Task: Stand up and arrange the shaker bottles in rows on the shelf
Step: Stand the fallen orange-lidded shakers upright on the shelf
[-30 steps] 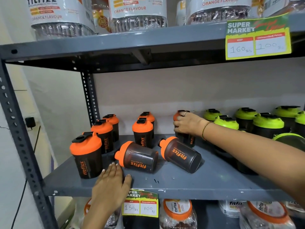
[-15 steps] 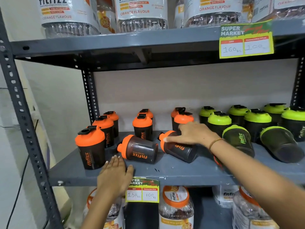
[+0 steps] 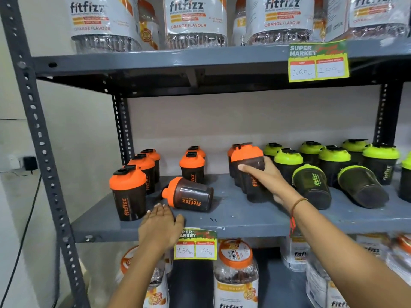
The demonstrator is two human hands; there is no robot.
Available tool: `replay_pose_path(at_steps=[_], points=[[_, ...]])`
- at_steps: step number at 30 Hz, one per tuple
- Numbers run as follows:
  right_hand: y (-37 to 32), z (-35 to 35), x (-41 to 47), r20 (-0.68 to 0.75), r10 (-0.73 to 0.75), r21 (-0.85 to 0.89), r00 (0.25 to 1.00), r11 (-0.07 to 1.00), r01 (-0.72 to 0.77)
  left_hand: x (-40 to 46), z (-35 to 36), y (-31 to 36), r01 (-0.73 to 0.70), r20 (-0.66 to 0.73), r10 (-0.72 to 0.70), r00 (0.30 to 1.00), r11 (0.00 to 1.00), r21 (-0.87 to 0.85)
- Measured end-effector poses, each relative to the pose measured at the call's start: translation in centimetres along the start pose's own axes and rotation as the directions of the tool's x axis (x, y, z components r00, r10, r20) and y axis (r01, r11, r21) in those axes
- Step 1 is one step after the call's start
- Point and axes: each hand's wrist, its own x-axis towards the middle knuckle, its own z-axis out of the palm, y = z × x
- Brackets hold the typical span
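Observation:
My right hand [image 3: 265, 177] grips a dark shaker bottle with an orange lid [image 3: 247, 154], held upright on the grey middle shelf [image 3: 255, 215] in front of another orange-lidded one. My left hand [image 3: 160, 225] rests flat and open on the shelf's front edge. Just beyond its fingers an orange-lidded shaker [image 3: 188, 195] lies on its side, lid to the left. Several orange-lidded shakers [image 3: 127, 192] stand upright in rows on the left. At the right, two green-lidded shakers [image 3: 312, 185] lie tipped over in front of several upright green-lidded ones [image 3: 333, 161].
Large fitfizz jars [image 3: 195, 21] fill the shelf above, and more jars [image 3: 235, 272] stand on the shelf below. Price tags [image 3: 195, 244] hang from the shelf edges. A perforated steel upright [image 3: 44, 156] bounds the left side, with a wall socket [image 3: 27, 163] beyond it.
My right hand has taken the orange-lidded shaker that lay on its side and stood it upright in front of the third row. The left hand has stayed on the shelf edge.

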Motion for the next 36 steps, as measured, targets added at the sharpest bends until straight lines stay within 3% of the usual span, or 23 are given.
replay_pose_path(at_steps=[4, 12, 14, 15, 17, 19, 21, 22, 24, 27, 29, 32, 36], points=[[2.2, -0.8, -0.6, 0.057, 0.026, 0.152, 0.998, 0.988, -0.034, 0.0, 0.2, -0.1, -0.01, -0.024, 0.01, 1.0, 1.0, -0.009], [3.3, -0.9, -1.9, 0.154, 0.016, 0.088, 0.988, 0.996, -0.03, 0.0, 0.4, -0.2, -0.021, -0.044, 0.02, 0.999, 1.0, -0.019], [2.7, -0.6, -2.4, 0.052, -0.026, 0.077, 0.998, 0.997, 0.022, 0.0, 0.3, -0.2, -0.022, -0.048, 0.021, 0.999, 1.0, -0.016], [2.2, -0.3, -2.9, -0.07, -0.083, 0.05, 0.994, 0.995, 0.087, -0.1, 0.3, -0.2, -0.02, -0.051, 0.019, 0.999, 1.0, -0.017], [0.5, 0.4, -4.1, -0.315, -0.312, -0.07, 0.896, 0.95, 0.306, -0.1, 0.3, -0.2, -0.017, -0.053, 0.015, 0.998, 1.0, -0.02], [-2.0, 1.5, -5.4, -0.405, -0.557, -0.241, 0.725, 0.83, 0.503, -0.2, 0.3, -0.2, -0.016, -0.056, 0.015, 0.998, 1.0, -0.021], [-5.1, 3.2, -6.2, -0.31, -0.705, -0.364, 0.638, 0.708, 0.606, -0.2, 0.2, -0.1, -0.013, -0.051, 0.012, 0.999, 1.0, -0.027], [-6.3, 4.1, -6.1, -0.197, -0.739, -0.389, 0.644, 0.662, 0.641, -0.2, 0.2, -0.1, -0.013, -0.046, 0.011, 0.999, 0.999, -0.029], [-8.1, 6.3, -5.8, 0.121, -0.688, -0.411, 0.715, 0.621, 0.667, -0.2, 0.1, -0.1, -0.013, -0.039, 0.012, 0.999, 0.999, -0.032], [-8.2, 9.7, -4.8, 0.475, -0.406, -0.61, 0.781, 0.488, 0.624, -0.3, 0.1, -0.2, -0.014, -0.033, 0.013, 0.999, 1.0, -0.026], [-7.3, 11.4, -3.8, 0.54, -0.223, -0.688, 0.811, 0.439, 0.578, -0.3, 0.1, -0.2, -0.009, -0.032, 0.009, 0.999, 1.0, -0.018], [-6.1, 12.9, -2.5, 0.591, 0.002, -0.712, 0.807, 0.471, 0.52, -0.4, 0.0, -0.1, -0.013, -0.037, 0.012, 0.999, 1.0, -0.01], [-4.2, 13.3, -1.4, 0.581, 0.021, -0.657, 0.814, 0.602, 0.453, -0.3, 0.2, -0.1, -0.013, -0.041, 0.013, 0.999, 1.0, -0.019]])
